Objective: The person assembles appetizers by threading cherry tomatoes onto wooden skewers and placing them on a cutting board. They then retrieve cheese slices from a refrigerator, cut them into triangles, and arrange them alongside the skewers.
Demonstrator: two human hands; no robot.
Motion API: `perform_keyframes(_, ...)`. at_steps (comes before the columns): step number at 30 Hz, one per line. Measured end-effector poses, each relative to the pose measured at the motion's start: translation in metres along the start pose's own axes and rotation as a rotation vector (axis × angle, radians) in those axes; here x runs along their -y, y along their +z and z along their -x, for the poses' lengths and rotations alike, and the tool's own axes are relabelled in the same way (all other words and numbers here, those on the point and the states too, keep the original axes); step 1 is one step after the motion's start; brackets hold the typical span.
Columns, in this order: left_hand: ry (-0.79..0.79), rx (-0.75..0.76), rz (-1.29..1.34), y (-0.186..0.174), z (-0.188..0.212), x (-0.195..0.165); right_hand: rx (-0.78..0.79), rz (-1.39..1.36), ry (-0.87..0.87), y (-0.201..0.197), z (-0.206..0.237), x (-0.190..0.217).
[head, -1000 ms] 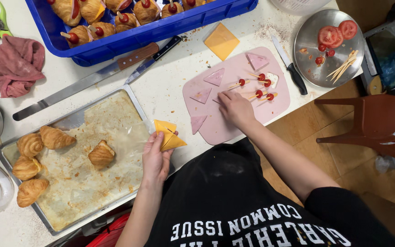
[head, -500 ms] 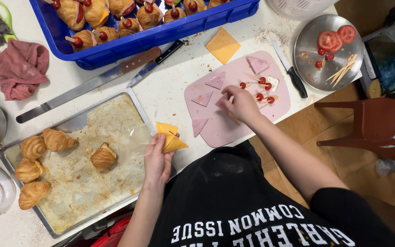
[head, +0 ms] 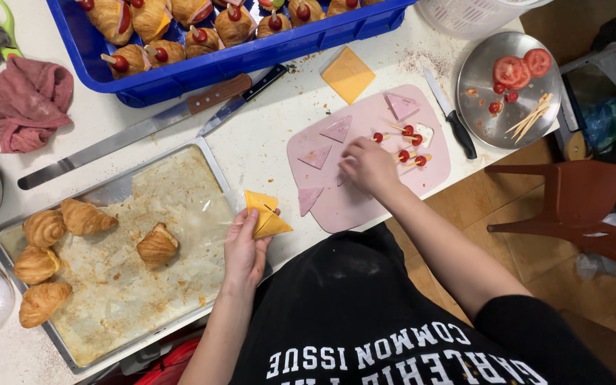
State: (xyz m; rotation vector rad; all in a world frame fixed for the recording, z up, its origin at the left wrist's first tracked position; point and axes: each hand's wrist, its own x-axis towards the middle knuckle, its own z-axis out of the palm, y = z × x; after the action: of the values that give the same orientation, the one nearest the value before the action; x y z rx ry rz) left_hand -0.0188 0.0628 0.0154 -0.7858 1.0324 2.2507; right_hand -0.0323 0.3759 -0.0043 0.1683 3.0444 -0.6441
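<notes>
White worktop (head: 265, 150), crumbs, tiled floor at 4 o'clock. Right hand (head: 369, 165) shifted down-left on pink cutting board (head: 365, 207) since a second ago, off the tomato picks (head: 408, 146), fingers curled over a ham triangle (head: 341, 178) at board centre; actual pinch hard to confirm, fingertips hidden. Left hand (head: 245, 249) unchanged at 6 o'clock, thumb and fingers pinching folded orange cheese slices (head: 265, 216) at edge of baking tray (head: 208, 160). Blue crate (head: 251, 60) of filled croissants cut off at 12 o'clock. Long knife (head: 130, 132) at 10 o'clock.
</notes>
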Motion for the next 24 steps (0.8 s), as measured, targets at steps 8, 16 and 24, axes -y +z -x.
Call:
perform_keyframes(8,0.020,-0.027,-0.006,-0.006,0.001,-0.006,0.212,0.161,-0.229,0.021,-0.049,0.035)
perform_keyframes(16,0.038,-0.043,0.026,-0.017,-0.005,-0.009,0.446,-0.403,0.187,0.027,-0.061,0.021)
perform_keyframes(24,0.028,-0.048,0.044,-0.012,-0.014,-0.002,0.481,-0.917,0.676,0.040,-0.030,0.018)
